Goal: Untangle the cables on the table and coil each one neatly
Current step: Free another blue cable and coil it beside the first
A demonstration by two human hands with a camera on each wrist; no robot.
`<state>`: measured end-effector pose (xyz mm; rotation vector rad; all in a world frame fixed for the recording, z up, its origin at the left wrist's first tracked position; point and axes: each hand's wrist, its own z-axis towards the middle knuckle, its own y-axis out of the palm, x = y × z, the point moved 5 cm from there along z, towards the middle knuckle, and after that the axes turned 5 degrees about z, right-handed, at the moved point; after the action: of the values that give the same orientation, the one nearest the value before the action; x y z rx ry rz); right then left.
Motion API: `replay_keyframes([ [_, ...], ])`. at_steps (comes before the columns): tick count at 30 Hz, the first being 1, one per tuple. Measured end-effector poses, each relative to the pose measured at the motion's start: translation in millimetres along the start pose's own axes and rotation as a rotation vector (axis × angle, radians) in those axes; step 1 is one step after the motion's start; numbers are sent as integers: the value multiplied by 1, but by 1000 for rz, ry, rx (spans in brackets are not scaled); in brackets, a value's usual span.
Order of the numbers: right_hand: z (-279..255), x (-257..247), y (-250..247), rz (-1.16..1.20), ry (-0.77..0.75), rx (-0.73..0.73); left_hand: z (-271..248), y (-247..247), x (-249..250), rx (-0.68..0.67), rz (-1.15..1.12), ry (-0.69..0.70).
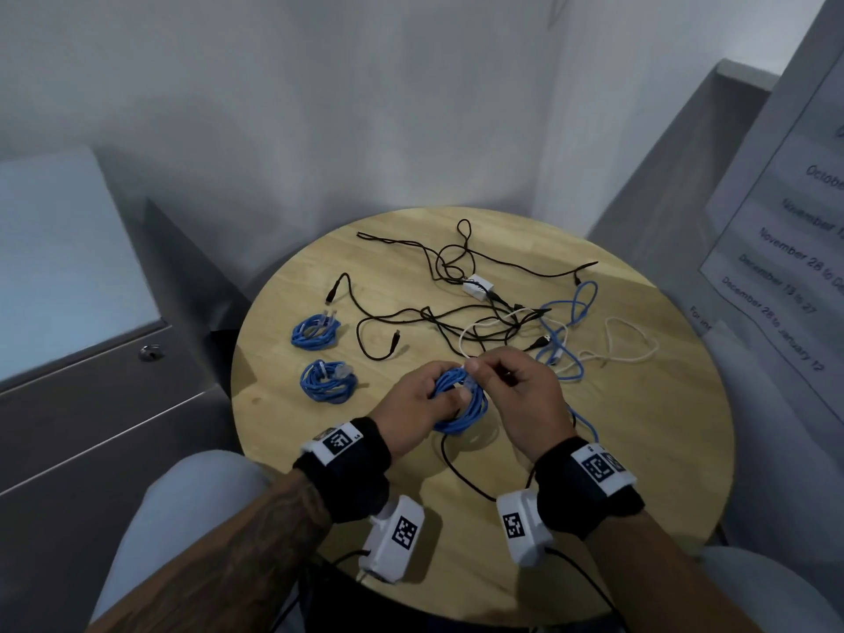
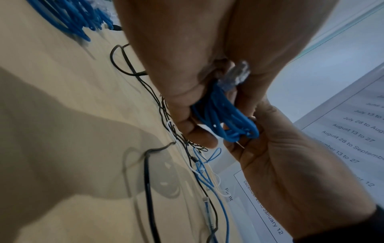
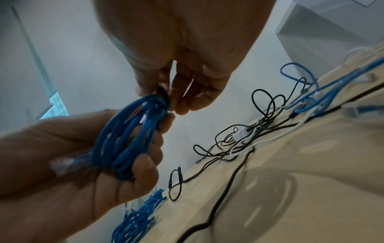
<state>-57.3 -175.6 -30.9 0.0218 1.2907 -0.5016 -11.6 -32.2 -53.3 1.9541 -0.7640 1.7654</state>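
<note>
Round and wooden, the table [image 1: 292, 431] stands in a corner between pale walls, with a printed schedule sheet [image 1: 785, 249] at the right.

Two blue coils [image 1: 316, 331] [image 1: 328, 380] lie finished at the table's left side, one beyond the other. A third blue coil [image 1: 459, 404] is held above the near middle of the table: the left hand [image 1: 413, 406] has its fingers curled round the bundle, a clear plug [image 2: 236, 74] showing by its palm, while the right hand [image 1: 520, 395] pinches the cable at the top of the loops with thumb and fingertips, seemingly tucking or wrapping the last end.

By my judgement the task is about a third done. Left in the tangle [image 1: 479, 312] at the far middle are one loose blue cable [image 1: 573, 322], one white cable [image 1: 630, 349], a small white adapter [image 1: 478, 285] and several thin black cables; I cannot count those surely, perhaps three or four.
</note>
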Motion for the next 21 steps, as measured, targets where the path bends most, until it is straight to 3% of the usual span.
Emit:
replay_keyframes([
  [3, -2, -3, 0, -43, -51, 31, -1, 1, -1, 33, 15, 6],
  [8, -7, -21, 7, -433, -401, -35, -1, 3, -5, 28, 47, 26],
  [12, -11, -27, 13, -603, -529, -95, -3, 0, -5, 24, 64, 11],
  [18, -25, -23, 24, -610, -538, -195, 0, -16, -1, 80, 25, -2],
  [19, -25, -23, 23, -571, -497, -176, 0, -17, 0, 91, 40, 7],
  [21, -20, -17, 16, -311, -223, -81, -2, -18, 2, 109, 97, 23],
])
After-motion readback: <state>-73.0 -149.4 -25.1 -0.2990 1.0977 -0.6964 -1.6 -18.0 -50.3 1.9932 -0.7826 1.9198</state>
